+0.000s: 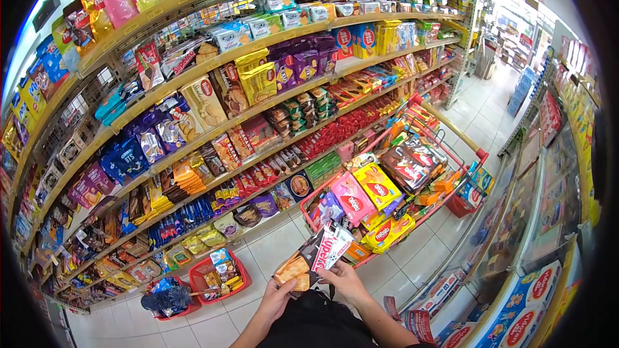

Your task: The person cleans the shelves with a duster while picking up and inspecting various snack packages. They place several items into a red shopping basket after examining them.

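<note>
Both of my hands hold one snack packet [319, 252], dark with a white panel, red lettering and a picture of golden wafers, in front of my body. My left hand [279, 296] grips its lower left end by the wafer picture. My right hand [346, 282] pinches its right edge near the white panel. Just beyond the packet stands a red-framed shopping cart [422, 220] heaped with goods. On the heap lie a pink packet [352, 200], a yellow packet [376, 187] and a brown packet [412, 162].
Long shelves [213, 127] of packaged sweets curve along the left. A red basket [240, 291] with packets and another holding a dark blue fluffy duster [165, 301] sit on the tiled floor. Glass-fronted shelving [516, 219] lines the right, with boxes [532, 299] below.
</note>
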{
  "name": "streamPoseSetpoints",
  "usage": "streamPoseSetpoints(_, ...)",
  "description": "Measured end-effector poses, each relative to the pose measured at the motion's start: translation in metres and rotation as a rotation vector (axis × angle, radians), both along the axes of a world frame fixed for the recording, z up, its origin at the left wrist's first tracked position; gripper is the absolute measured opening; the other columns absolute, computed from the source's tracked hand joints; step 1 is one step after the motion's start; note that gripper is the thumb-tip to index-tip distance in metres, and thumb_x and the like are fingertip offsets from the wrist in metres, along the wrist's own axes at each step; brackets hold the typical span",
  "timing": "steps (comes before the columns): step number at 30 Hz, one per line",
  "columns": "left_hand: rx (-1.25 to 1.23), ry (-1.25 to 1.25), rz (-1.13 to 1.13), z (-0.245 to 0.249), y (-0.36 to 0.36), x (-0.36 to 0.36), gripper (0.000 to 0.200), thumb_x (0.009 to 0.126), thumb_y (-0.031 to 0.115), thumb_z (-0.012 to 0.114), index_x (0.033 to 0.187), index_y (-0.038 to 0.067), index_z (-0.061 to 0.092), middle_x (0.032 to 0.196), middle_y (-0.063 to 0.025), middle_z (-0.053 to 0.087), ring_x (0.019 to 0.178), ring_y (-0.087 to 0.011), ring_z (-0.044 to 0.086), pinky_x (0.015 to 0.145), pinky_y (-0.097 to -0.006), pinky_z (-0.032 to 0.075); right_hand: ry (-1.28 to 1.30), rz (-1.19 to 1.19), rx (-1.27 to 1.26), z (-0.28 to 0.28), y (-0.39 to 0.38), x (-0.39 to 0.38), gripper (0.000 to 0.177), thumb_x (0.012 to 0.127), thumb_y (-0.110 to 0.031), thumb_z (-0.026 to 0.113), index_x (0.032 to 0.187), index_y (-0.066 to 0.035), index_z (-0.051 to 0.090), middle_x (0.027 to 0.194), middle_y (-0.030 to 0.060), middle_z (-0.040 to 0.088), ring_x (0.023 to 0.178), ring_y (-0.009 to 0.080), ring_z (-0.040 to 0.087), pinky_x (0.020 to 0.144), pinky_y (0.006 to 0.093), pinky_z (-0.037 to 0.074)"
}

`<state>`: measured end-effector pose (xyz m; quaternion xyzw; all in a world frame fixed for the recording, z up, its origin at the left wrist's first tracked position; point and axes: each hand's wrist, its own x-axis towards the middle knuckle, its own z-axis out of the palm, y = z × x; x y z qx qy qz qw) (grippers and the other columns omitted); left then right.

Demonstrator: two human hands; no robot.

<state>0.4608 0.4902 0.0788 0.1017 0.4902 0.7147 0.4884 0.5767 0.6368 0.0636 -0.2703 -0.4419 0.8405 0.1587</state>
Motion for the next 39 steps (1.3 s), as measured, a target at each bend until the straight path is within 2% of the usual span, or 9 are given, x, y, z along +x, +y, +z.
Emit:
streamPoseSetpoints(5, 0.008, -0.091, -0.045, -0.009, 0.001, -0.003, 0.052, 0.090, 0.018, 0.055, 0.135, 0.003, 0.034, 0.126, -0.0096, 0.049, 0.111, -0.0174, 0.051, 0.091, -0.0316, 0.044, 0.043, -0.095, -0.075, -0.006, -0.002, 0.006, 0.034, 0.082, -0.008, 0.065, 0.114, -0.004, 0.053, 0.101, 0.0045, 0.063, 0.088, 0.0104, 0.059, 0.070, 0.0254, 0.050)
streamPoseSetpoints(12, -0.053, -0.085, -0.038, -0.007, -0.004, 0.001, 0.049, 0.092, 0.029, 0.051, 0.133, 0.006, 0.040, 0.120, -0.0062, 0.052, 0.108, -0.0141, 0.051, 0.091, -0.0280, 0.042, 0.116, -0.110, -0.082, -0.005, -0.004, 0.004, 0.032, 0.088, -0.012, 0.054, 0.118, -0.006, 0.048, 0.106, 0.0057, 0.061, 0.089, 0.0145, 0.060, 0.076, 0.0333, 0.048)
streamPoseSetpoints(15, -0.067, -0.040, 0.024, -0.003, -0.011, -0.001, 0.047, 0.092, 0.027, 0.051, 0.131, 0.004, 0.042, 0.119, -0.0065, 0.053, 0.107, -0.0137, 0.052, 0.090, -0.0282, 0.043, 0.105, -0.091, -0.130, 0.006, -0.005, -0.008, 0.033, 0.086, -0.007, 0.056, 0.118, -0.003, 0.048, 0.102, 0.0034, 0.060, 0.087, 0.0115, 0.059, 0.071, 0.0279, 0.049)
streamPoseSetpoints(20, -0.060, -0.190, 0.067, 0.005, -0.037, -0.009, 0.047, 0.089, 0.027, 0.056, 0.129, 0.003, 0.045, 0.116, -0.0064, 0.056, 0.105, -0.0140, 0.055, 0.089, -0.0303, 0.045, 0.100, 0.104, -0.084, 0.019, -0.002, -0.040, 0.041, 0.084, -0.007, 0.058, 0.123, -0.001, 0.046, 0.106, 0.0038, 0.059, 0.091, 0.0113, 0.057, 0.076, 0.0262, 0.047)
streamPoseSetpoints(25, 0.051, -0.004, 0.179, 0.021, -0.053, -0.022, 0.051, 0.085, 0.017, 0.062, 0.131, 0.003, 0.043, 0.119, -0.0052, 0.056, 0.100, -0.0129, 0.058, 0.080, -0.0265, 0.050, 0.109, 0.308, 0.132, 0.046, 0.003, -0.086, 0.037, 0.085, -0.012, 0.061, 0.119, 0.001, 0.052, 0.103, 0.0033, 0.060, 0.090, 0.0095, 0.055, 0.078, 0.0243, 0.044)
streamPoseSetpoints(28, 0.106, 0.054, 0.289, 0.042, -0.054, -0.034, 0.055, 0.084, 0.013, 0.065, 0.132, 0.000, 0.040, 0.120, -0.0068, 0.055, 0.101, -0.0132, 0.058, 0.083, -0.0280, 0.049, 0.120, 0.405, 0.210, 0.056, 0.006, -0.105, 0.037, 0.088, -0.014, 0.056, 0.121, 0.002, 0.047, 0.108, 0.0056, 0.059, 0.094, 0.0116, 0.058, 0.081, 0.0264, 0.047)
streamPoseSetpoints(30, 0.126, 0.076, 0.377, 0.050, -0.053, -0.034, 0.059, 0.083, 0.013, 0.065, 0.133, -0.001, 0.038, 0.122, -0.0087, 0.053, 0.104, -0.0142, 0.056, 0.086, -0.0288, 0.047, 0.144, 0.447, 0.185, 0.064, 0.002, -0.115, 0.041, 0.085, -0.014, 0.063, 0.121, 0.000, 0.049, 0.095, 0.0023, 0.060, 0.083, 0.0065, 0.055, 0.070, 0.0204, 0.045)
streamPoseSetpoints(35, 0.096, 0.165, 0.463, 0.041, -0.058, -0.052, 0.062, 0.083, 0.013, 0.066, 0.134, -0.003, 0.034, 0.128, -0.0133, 0.047, 0.114, -0.0178, 0.049, 0.096, -0.0310, 0.041, 0.126, 0.580, 0.221, 0.074, -0.011, -0.144, 0.046, 0.082, -0.006, 0.065, 0.123, 0.002, 0.046, 0.094, 0.0050, 0.058, 0.088, 0.0105, 0.057, 0.077, 0.0237, 0.047)
streamPoseSetpoints(39, 0.127, 0.019, 0.472, 0.043, -0.071, -0.087, 0.061, 0.084, 0.013, 0.064, 0.134, -0.002, 0.033, 0.130, -0.0147, 0.044, 0.118, -0.0211, 0.046, 0.096, -0.0361, 0.042, 0.124, 0.665, 0.350, 0.076, -0.004, -0.172, 0.047, 0.079, -0.005, 0.067, 0.122, 0.001, 0.048, 0.098, 0.0058, 0.059, 0.091, 0.0106, 0.056, 0.081, 0.0242, 0.045)
